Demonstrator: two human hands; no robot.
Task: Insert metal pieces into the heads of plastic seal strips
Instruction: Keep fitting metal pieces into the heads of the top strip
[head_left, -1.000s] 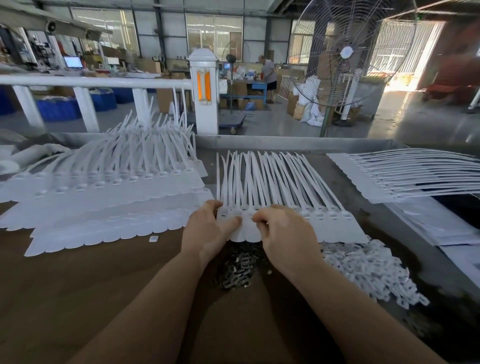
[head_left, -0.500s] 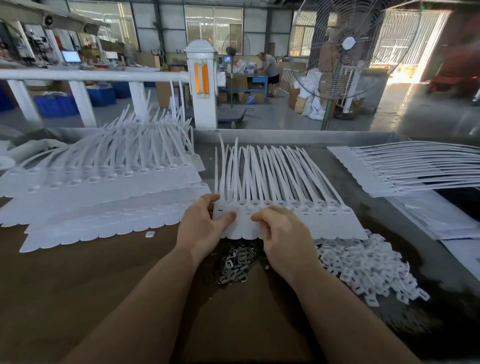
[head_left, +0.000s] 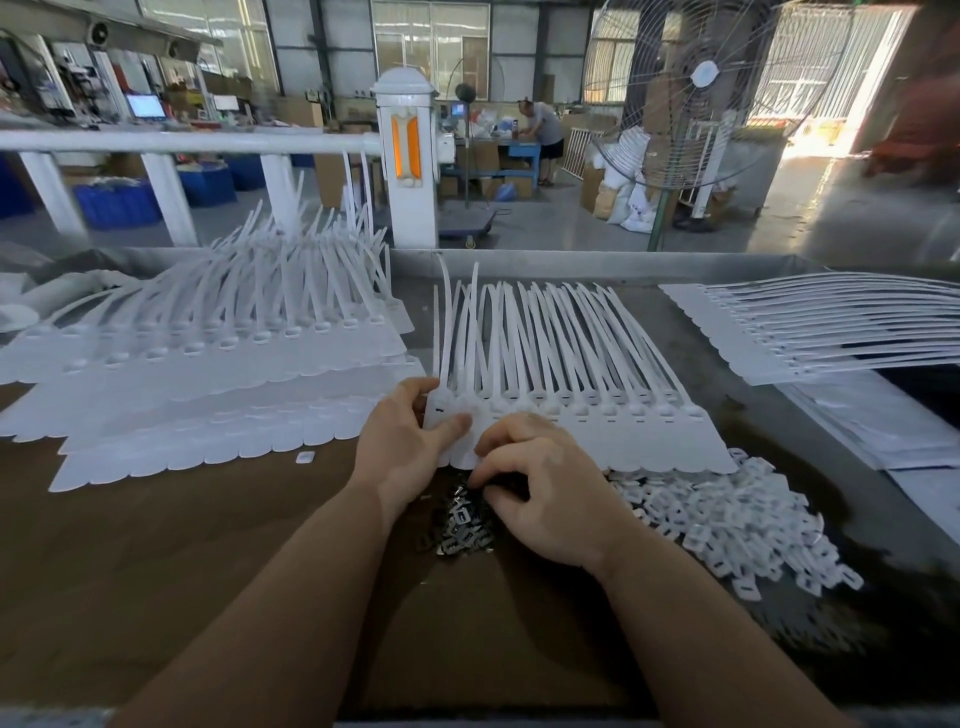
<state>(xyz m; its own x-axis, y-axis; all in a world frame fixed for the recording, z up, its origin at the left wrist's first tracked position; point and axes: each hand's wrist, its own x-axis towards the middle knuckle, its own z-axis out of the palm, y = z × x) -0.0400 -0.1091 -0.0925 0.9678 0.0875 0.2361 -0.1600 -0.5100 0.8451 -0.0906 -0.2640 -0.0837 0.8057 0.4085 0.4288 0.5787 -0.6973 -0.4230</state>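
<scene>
Two hands work at the seal strips' (head_left: 561, 415) left end: the left hand (head_left: 402, 447) pinches a strip head, while the right hand (head_left: 545, 493), fingers curled, dips into the metal pieces (head_left: 457, 525) below; what it grasps is hidden. White plastic clips (head_left: 727, 525) lie right, stacked strips (head_left: 208, 374) left.

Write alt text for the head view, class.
A person's left hand holds a row of white seal strips on a table, while the right hand reaches with curled fingers into a pile of metal pieces.
</scene>
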